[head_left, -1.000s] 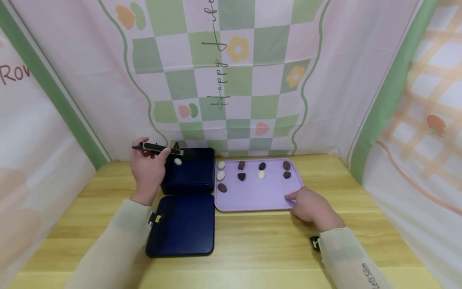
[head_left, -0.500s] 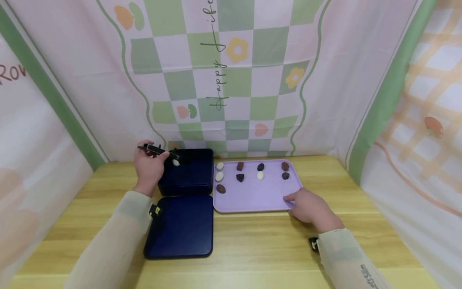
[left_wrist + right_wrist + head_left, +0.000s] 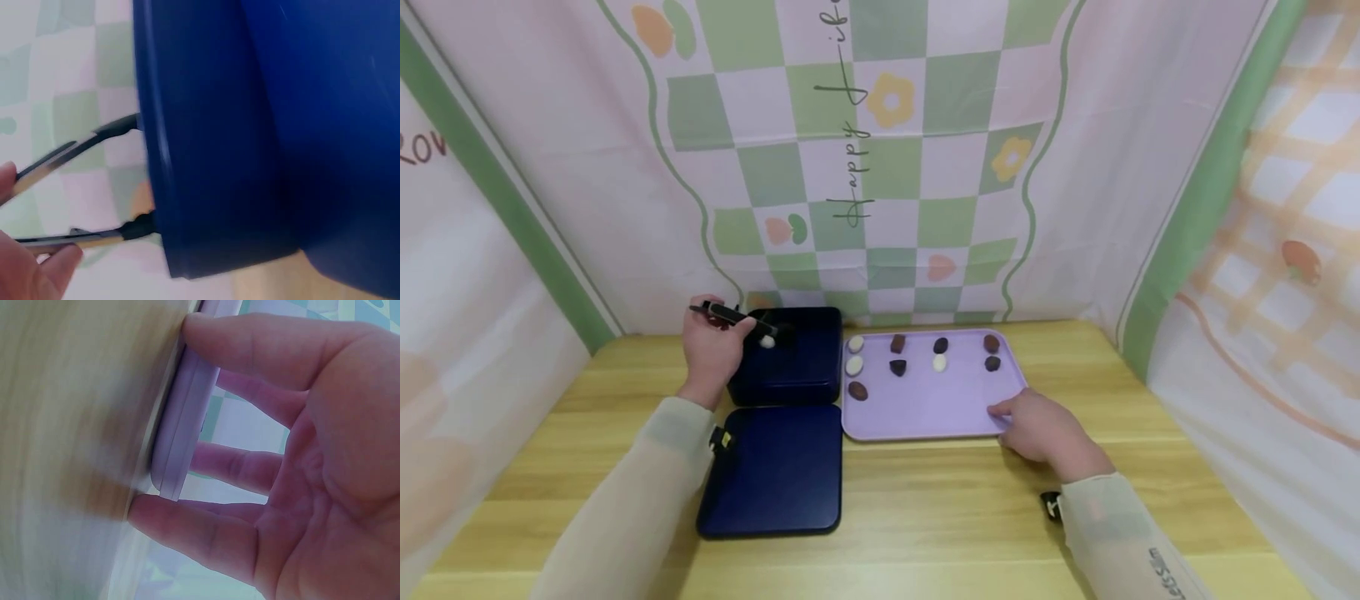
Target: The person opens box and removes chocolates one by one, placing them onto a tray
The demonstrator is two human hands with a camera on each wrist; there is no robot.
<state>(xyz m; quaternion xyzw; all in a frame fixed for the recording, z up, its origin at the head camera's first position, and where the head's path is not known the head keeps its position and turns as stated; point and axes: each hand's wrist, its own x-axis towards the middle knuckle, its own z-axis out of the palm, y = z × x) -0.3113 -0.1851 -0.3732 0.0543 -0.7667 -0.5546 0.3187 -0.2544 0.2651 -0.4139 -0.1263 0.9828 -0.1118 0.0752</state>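
My left hand (image 3: pixel 711 350) pinches a pair of tongs (image 3: pixel 741 318) between thumb and fingers. In the left wrist view the tongs' two arms stand apart, and their black tips pass behind the rim of the dark blue box (image 3: pixel 206 144). A white piece (image 3: pixel 767 342) shows inside the box right below the tips. On the right, my right hand (image 3: pixel 1045 425) holds the near right corner of the lilac tray (image 3: pixel 925 417). Seen from the right wrist, thumb and fingers lie on either side of the tray's edge (image 3: pixel 184 419).
Chocolates stand in short columns on the tray: white ovals (image 3: pixel 854 365), a brown oval (image 3: pixel 857 391), a brown square (image 3: pixel 898 343) and several dark pieces. In front of the box lies its flat blue lid (image 3: pixel 775 471). A patterned cloth (image 3: pixel 880 167) hangs behind the wooden table (image 3: pixel 925 517).
My left hand has come slightly right and down, bringing the tong tips lower into the box by the white piece. My right hand keeps its place on the tray corner.
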